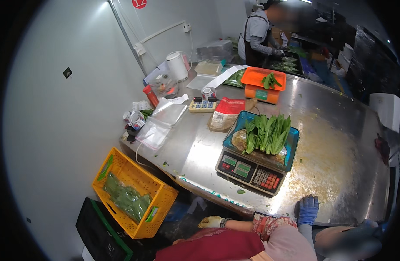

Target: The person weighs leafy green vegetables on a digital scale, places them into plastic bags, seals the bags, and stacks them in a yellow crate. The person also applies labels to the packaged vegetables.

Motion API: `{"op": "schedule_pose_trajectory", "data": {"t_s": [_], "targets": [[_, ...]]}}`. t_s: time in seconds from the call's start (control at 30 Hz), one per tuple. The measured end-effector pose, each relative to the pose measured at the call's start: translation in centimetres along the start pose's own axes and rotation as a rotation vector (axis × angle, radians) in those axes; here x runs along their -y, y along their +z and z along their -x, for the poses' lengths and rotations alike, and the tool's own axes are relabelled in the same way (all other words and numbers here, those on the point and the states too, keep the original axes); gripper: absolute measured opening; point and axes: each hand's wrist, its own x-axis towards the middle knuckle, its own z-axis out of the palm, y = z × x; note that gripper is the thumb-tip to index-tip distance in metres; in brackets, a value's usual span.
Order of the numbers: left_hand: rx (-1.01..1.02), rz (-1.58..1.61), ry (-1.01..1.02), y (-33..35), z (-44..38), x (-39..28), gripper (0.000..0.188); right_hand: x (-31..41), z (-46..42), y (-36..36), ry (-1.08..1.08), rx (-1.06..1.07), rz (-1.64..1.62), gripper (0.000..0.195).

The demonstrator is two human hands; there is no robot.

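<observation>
My right hand, in a white and yellow glove, hangs low in front of the near edge of the steel table. Its fingers point left, seen from the back, and nothing shows in them. My left hand is out of view. On the table before me stands a digital price scale with a blue pan. Several leafy green stalks lie side by side on the pan, over a brown-stained covering.
A co-worker's blue-gloved hand lies at the table edge. Left stands a yellow crate with bagged greens. An orange scale, power strip and clear bags sit on the table. Another person works behind.
</observation>
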Motion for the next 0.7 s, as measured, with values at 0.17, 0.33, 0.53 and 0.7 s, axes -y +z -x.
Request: {"op": "schedule_pose_trajectory", "data": {"t_s": [0.17, 0.33, 0.53, 0.7], "targets": [[-0.012, 0.022, -0.025, 0.4, 0.2, -0.3, 0.028, 1.1, 0.3, -0.6, 0.018, 0.054, -0.064, 0.05], [-0.029, 0.059, -0.053, 0.9, 0.9, 0.1, 0.028, 2.1, 0.8, -0.6, -0.016, 0.077, -0.052, 0.046], [-0.059, 0.096, -0.061, 1.6, 1.2, 0.6, 0.028, 2.1, 1.5, -0.6, -0.01, 0.097, -0.032, 0.045], [-0.099, 0.147, -0.061, 3.2, 2.3, 3.3, 0.029, -0.7, 0.7, 0.7, -0.015, 0.117, -0.018, 0.044]]}}
